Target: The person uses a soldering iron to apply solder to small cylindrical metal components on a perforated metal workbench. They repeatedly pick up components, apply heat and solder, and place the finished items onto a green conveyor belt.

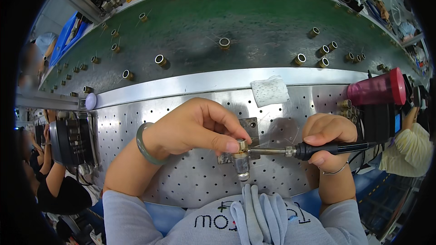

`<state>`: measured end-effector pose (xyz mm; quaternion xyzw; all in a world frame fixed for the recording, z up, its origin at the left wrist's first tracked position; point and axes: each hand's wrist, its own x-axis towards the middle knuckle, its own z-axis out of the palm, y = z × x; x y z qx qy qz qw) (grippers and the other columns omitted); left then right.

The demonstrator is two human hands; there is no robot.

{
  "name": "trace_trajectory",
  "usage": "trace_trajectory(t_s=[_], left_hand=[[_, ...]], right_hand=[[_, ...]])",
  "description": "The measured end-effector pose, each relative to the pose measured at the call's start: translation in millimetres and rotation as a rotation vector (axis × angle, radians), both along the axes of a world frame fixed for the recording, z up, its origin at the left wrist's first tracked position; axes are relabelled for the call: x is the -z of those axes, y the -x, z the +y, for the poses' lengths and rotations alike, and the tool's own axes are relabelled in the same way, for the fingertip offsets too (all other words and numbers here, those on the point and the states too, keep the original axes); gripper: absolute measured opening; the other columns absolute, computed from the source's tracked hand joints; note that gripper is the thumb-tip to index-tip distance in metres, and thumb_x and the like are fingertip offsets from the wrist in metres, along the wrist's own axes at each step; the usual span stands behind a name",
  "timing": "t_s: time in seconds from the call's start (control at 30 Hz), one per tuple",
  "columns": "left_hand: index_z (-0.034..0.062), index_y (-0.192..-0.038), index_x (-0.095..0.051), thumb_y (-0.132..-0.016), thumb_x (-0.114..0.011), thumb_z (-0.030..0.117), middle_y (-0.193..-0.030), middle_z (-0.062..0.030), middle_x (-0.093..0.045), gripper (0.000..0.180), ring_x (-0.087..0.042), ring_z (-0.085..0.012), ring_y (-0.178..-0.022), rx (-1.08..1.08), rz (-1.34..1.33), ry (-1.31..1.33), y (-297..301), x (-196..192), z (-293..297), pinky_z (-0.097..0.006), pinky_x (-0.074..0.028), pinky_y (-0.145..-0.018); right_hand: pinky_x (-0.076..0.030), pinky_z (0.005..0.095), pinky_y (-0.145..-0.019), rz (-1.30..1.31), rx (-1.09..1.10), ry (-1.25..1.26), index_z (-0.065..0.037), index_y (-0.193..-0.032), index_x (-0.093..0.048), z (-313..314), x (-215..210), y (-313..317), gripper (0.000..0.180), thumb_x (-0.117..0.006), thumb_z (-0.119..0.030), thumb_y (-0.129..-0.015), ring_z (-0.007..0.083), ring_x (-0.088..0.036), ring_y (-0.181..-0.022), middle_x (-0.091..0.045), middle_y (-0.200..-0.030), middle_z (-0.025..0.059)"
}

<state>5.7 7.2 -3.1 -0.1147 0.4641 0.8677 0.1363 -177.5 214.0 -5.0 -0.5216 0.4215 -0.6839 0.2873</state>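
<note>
My left hand (pixel 195 129), a jade-coloured bangle on its wrist, pinches a small brass ring-shaped part (pixel 242 145) between thumb and fingers. That part sits at the top of a short, shiny metal post (pixel 243 169) over the perforated metal worktop (pixel 181 172). A dark metal plate (pixel 250 126) lies just behind it. From the right, my right hand (pixel 330 135) grips the black handle of a soldering iron (pixel 271 151). The iron lies almost level, its tip at the brass part's side; the exact contact is hidden by its small size.
Beyond the metal rail, a green conveyor belt (pixel 195 22) carries several brass ring parts (pixel 224 43). A white dotted pad (pixel 270 91) lies by the rail. A pink cup (pixel 379 88) and black box (pixel 379 122) stand right; a dark device (pixel 68 140) stands left. Other people sit at both sides.
</note>
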Motion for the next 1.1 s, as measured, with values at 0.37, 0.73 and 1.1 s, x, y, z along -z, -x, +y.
trace_trajectory(t_s=[0.37, 0.73, 1.1], left_hand=[[-0.006, -0.099, -0.067, -0.073, -0.074, 0.002, -0.086, -0.0102, -0.063, 0.028, -0.058, -0.0124, -0.072, 0.001, 0.003, 0.025, -0.5, -1.5, -0.6, -0.022, -0.046, -0.062], [-0.0069, -0.101, -0.066, -0.072, -0.072, -0.004, -0.088, -0.0099, -0.062, 0.03, -0.06, -0.0133, -0.077, 0.0, -0.012, 0.002, -1.1, -4.5, -0.6, -0.022, -0.049, -0.069], [-0.0061, -0.101, -0.066, -0.072, -0.071, -0.006, -0.09, -0.0097, -0.063, 0.03, -0.06, -0.0128, -0.078, -0.013, -0.043, 0.026, -1.9, -6.7, 1.9, -0.022, -0.049, -0.07]], right_hand=[[-0.042, 0.0275, -0.051, 0.027, 0.011, -0.039, 0.003, -0.08, -0.064, 1.4, -2.9, -0.2, 0.022, -0.076, 0.002, -0.061, 0.0203, -0.057, -0.054, -0.062, -0.065, 0.011], [-0.043, 0.0271, -0.05, -0.023, -0.007, 0.013, 0.004, -0.083, -0.065, 1.1, 0.8, 2.8, 0.025, -0.078, -0.001, -0.062, 0.0198, -0.057, -0.052, -0.062, -0.064, 0.0112], [-0.043, 0.0273, -0.051, 0.042, -0.011, 0.0, 0.005, -0.082, -0.065, -0.6, -1.3, 2.2, 0.025, -0.078, -0.001, -0.062, 0.0202, -0.057, -0.053, -0.062, -0.065, 0.0113]])
